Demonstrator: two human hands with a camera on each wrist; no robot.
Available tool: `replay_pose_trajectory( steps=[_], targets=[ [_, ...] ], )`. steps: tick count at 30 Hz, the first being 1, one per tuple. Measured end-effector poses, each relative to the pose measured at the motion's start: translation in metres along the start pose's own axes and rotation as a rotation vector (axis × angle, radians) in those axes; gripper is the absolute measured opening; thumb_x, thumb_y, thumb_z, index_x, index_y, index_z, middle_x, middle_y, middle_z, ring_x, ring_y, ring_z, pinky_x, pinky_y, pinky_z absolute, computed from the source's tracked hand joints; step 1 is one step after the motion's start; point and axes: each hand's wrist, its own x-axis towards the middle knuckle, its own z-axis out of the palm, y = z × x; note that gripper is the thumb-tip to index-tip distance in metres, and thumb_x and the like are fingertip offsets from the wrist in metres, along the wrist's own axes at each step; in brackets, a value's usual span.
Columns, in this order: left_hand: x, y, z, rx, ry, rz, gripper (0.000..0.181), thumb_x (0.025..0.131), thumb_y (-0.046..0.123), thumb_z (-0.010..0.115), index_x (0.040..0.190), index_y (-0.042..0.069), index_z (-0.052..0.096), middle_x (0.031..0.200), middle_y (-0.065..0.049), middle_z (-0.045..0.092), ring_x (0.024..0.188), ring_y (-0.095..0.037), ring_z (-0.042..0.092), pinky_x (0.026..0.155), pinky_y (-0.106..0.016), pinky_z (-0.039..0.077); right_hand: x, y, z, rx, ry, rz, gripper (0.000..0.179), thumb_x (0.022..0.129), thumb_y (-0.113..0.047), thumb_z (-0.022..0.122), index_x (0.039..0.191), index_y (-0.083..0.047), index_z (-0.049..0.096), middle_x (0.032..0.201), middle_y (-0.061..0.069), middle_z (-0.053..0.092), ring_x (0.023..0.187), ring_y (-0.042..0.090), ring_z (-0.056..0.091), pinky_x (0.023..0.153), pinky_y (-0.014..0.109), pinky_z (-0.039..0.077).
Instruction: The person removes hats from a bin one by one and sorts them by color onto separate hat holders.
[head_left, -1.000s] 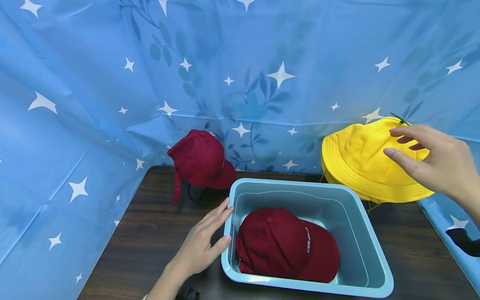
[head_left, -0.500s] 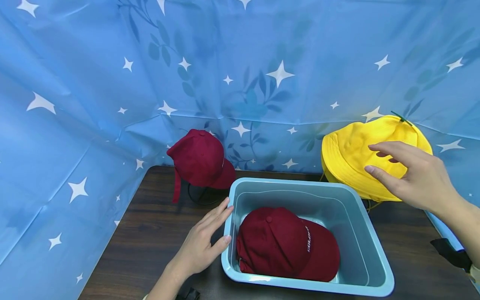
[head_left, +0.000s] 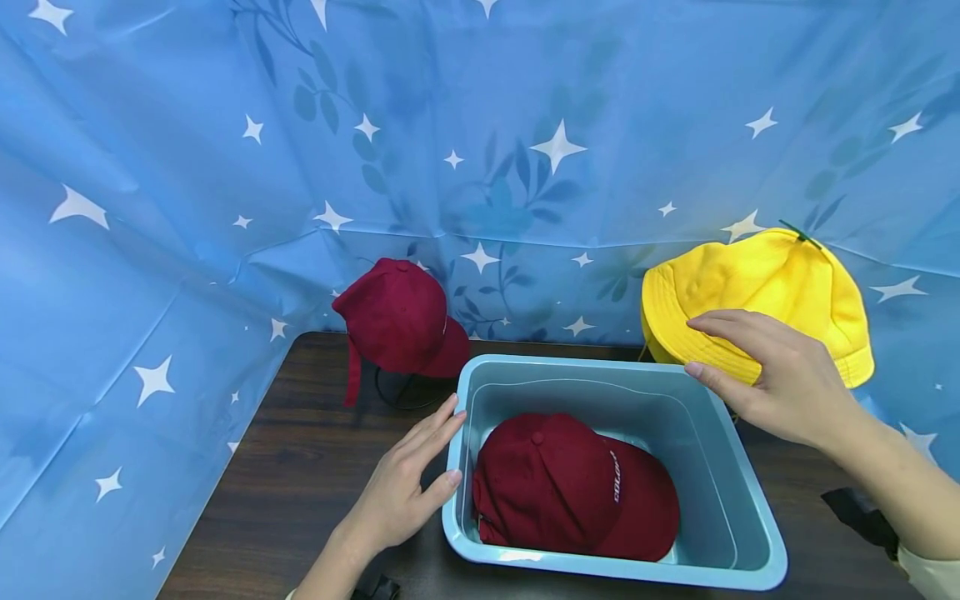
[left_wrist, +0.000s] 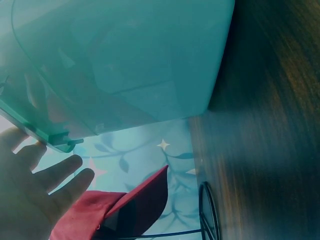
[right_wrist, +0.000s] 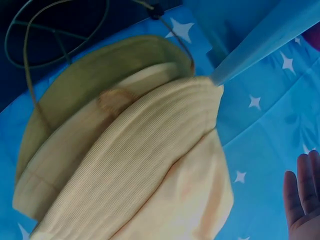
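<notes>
In the head view my left hand rests its fingertips on the left rim of a light blue plastic bin. A maroon baseball cap with white lettering lies inside the bin. My right hand, holding nothing, hovers by the bin's far right corner, in front of a yellow bucket hat. The right wrist view has the hat's brim large, with my fingers apart from it. In the left wrist view my spread fingers meet the bin's edge.
A second maroon cap sits on a black wire stand at the back left. Another wire stand shows under the hat in the right wrist view. A blue starry cloth hangs behind the dark wooden table.
My right hand has moved left and slightly down, from over the yellow hat toward the bin's far right corner. My left hand, the bin and both caps stay put.
</notes>
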Motion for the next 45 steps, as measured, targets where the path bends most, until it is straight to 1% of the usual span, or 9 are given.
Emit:
replay_pose_trajectory(
  steps=[3, 6, 14, 18, 21, 23, 27, 36, 45],
  targets=[
    [0.000, 0.000, 0.000, -0.003, -0.001, -0.004, 0.062, 0.103, 0.024, 0.060, 0.161, 0.012, 0.042, 0.171, -0.002, 0.029, 0.151, -0.026, 0.040, 0.111, -0.061, 0.044, 0.001, -0.006, 0.004, -0.014, -0.017, -0.011, 0.059, 0.071, -0.019, 0.088, 0.127, -0.009, 0.074, 0.119, 0.008, 0.075, 0.108, 0.026, 0.067, 0.082, 0.012, 0.047],
    [-0.001, 0.000, 0.000, -0.005, -0.001, -0.005, 0.062, 0.103, 0.024, 0.060, 0.161, 0.012, 0.043, 0.171, -0.002, 0.030, 0.151, -0.026, 0.040, 0.110, -0.062, 0.044, 0.002, -0.012, 0.008, -0.023, -0.038, -0.014, 0.062, 0.069, -0.018, 0.090, 0.128, -0.010, 0.074, 0.120, 0.006, 0.075, 0.107, 0.024, 0.068, 0.077, 0.016, 0.051],
    [-0.001, 0.000, -0.001, 0.000, 0.003, -0.002, 0.062, 0.102, 0.024, 0.060, 0.161, 0.011, 0.043, 0.171, -0.002, 0.030, 0.151, -0.026, 0.040, 0.111, -0.061, 0.044, 0.003, -0.024, 0.016, -0.004, -0.082, -0.039, 0.065, 0.068, -0.021, 0.092, 0.130, -0.010, 0.073, 0.124, 0.003, 0.073, 0.110, 0.023, 0.068, 0.095, 0.009, 0.042],
    [-0.001, 0.000, -0.001, 0.000, 0.003, -0.005, 0.062, 0.103, 0.024, 0.060, 0.161, 0.012, 0.043, 0.171, -0.002, 0.030, 0.151, -0.026, 0.040, 0.111, -0.061, 0.044, 0.006, -0.031, 0.019, 0.016, -0.113, -0.055, 0.065, 0.070, -0.024, 0.092, 0.131, -0.010, 0.072, 0.126, 0.004, 0.072, 0.112, 0.025, 0.067, 0.097, 0.027, 0.048],
    [-0.001, 0.000, -0.001, 0.001, 0.001, -0.007, 0.062, 0.103, 0.024, 0.059, 0.161, 0.012, 0.043, 0.171, -0.002, 0.030, 0.151, -0.026, 0.040, 0.110, -0.061, 0.044, 0.009, -0.035, 0.021, 0.027, -0.139, -0.064, 0.066, 0.072, -0.027, 0.092, 0.132, -0.010, 0.072, 0.128, 0.006, 0.071, 0.113, 0.026, 0.066, 0.091, 0.046, 0.052],
    [-0.002, -0.001, -0.001, 0.003, 0.001, -0.005, 0.062, 0.103, 0.024, 0.059, 0.161, 0.012, 0.043, 0.171, -0.002, 0.030, 0.151, -0.026, 0.040, 0.110, -0.061, 0.044, 0.011, -0.037, 0.022, 0.042, -0.149, -0.078, 0.064, 0.076, -0.032, 0.091, 0.133, -0.010, 0.071, 0.129, 0.006, 0.071, 0.113, 0.026, 0.066, 0.090, 0.050, 0.052],
    [-0.002, -0.001, -0.001, 0.005, 0.005, 0.000, 0.062, 0.103, 0.024, 0.060, 0.161, 0.012, 0.043, 0.171, -0.002, 0.030, 0.151, -0.026, 0.040, 0.111, -0.061, 0.044, 0.016, -0.042, 0.025, 0.073, -0.161, -0.112, 0.059, 0.086, -0.043, 0.084, 0.134, -0.011, 0.071, 0.130, 0.005, 0.070, 0.114, 0.025, 0.066, 0.092, 0.050, 0.051],
    [-0.001, 0.000, 0.000, 0.010, 0.008, 0.003, 0.062, 0.103, 0.025, 0.060, 0.161, 0.012, 0.043, 0.171, -0.002, 0.030, 0.151, -0.026, 0.040, 0.111, -0.061, 0.044, 0.027, -0.055, 0.031, 0.096, -0.197, -0.121, 0.070, 0.072, -0.026, 0.094, 0.136, -0.011, 0.069, 0.132, 0.003, 0.068, 0.117, 0.023, 0.064, 0.093, 0.049, 0.054],
    [0.000, -0.001, 0.000, 0.017, 0.007, 0.005, 0.062, 0.103, 0.025, 0.060, 0.160, 0.012, 0.043, 0.171, -0.002, 0.031, 0.151, -0.025, 0.040, 0.110, -0.060, 0.045, 0.039, -0.063, 0.034, 0.152, -0.208, -0.162, 0.058, 0.089, -0.040, 0.083, 0.137, -0.011, 0.069, 0.135, 0.004, 0.068, 0.119, 0.025, 0.064, 0.092, 0.052, 0.053]
  ],
)
